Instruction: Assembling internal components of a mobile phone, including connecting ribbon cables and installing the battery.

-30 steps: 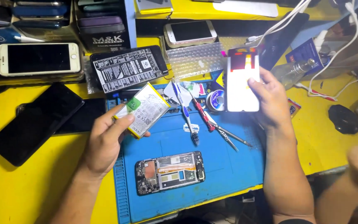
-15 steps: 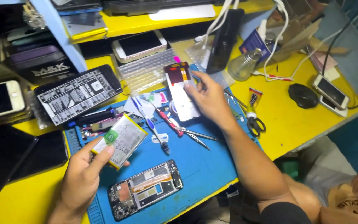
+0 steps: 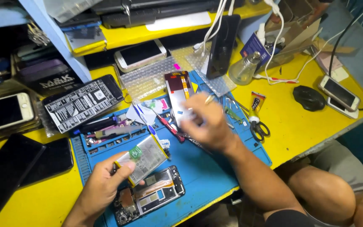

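The left hand (image 3: 106,183) pinched a flat silver phone battery with a green sticker (image 3: 143,157) by its near end, thumb on top and fingers beneath, holding it tilted just above the opened black phone body with its back cover off (image 3: 150,197). That phone lay on the blue rubber repair mat (image 3: 215,168) spread over the yellow desk (image 3: 299,122). The right hand (image 3: 209,122) hovered over the mat's upper middle, blurred by motion; whether its grip was spread or closed on something could not be told.

Judged from how things lay, the job was midway: the phone was already open, its boards and battery bay exposed, and the battery was out of the frame rather than seated in it. Closing the phone was not yet done. A detached phone screen panel with a dark red upper part (image 3: 179,94) lay face down just beyond the right hand.

A red-handled screwdriver (image 3: 167,126) rested on the mat near that hand, and black-handled scissors (image 3: 257,128) lay at the mat's right edge. The phone's lower corner was partly covered by the left hand, the right fingertips were smeared, and the small parts in the mat's tray compartments were too small to identify.
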